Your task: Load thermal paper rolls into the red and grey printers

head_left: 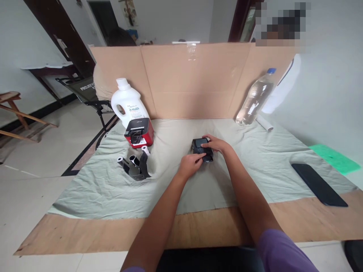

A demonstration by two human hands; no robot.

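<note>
A small black box-shaped device point(200, 144), which looks like a portable printer, rests on the cloth in front of me. My right hand point(217, 144) wraps its far right side, with the thumb on the top. From the near left, my left hand point(191, 165) grips its edge, index finger laid across it and the other fingers curled. A glossy dark flap or strip shows at the near end of the device; its details are too small to tell. To the left, several rolls, among them a paper roll point(122, 161), lie with crumpled black wrapping point(144, 166).
Behind the rolls stand a red and black printer point(146, 132) and a white detergent bottle point(130, 100). A cardboard screen point(193, 83) closes off the back. A water bottle point(255, 100) leans at the right, near a white tube point(264, 123), a green sheet point(334, 158) and a dark phone point(319, 184).
</note>
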